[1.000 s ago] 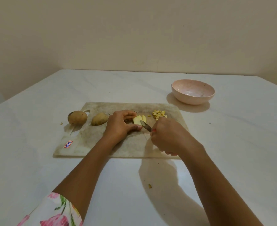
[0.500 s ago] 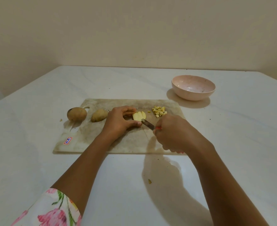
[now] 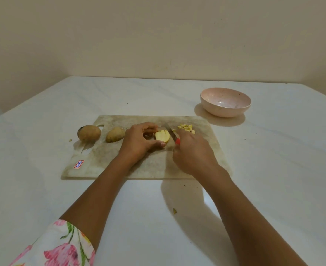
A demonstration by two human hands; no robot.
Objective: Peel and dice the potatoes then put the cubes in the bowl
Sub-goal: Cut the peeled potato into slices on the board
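A peeled, sliced potato piece lies on the worn cutting board. My left hand pinches it between thumb and fingers. My right hand grips a knife with a red handle, its blade just right of the piece. A small heap of potato cubes sits behind my right hand. Two unpeeled potatoes rest at the board's left: a round one over the handle hole and a smaller one beside my left hand. The pink bowl stands off the board at the back right, with no cubes in it.
The white table meets a beige wall at the back. A potato scrap lies on the table between my forearms, and another crumb lies left of the round potato. A red-and-blue sticker marks the board's near left corner.
The knife has moved from in front of the potato piece to its right side, blade pointing away from me. My left hand keeps its hold. The view has tilted slightly.
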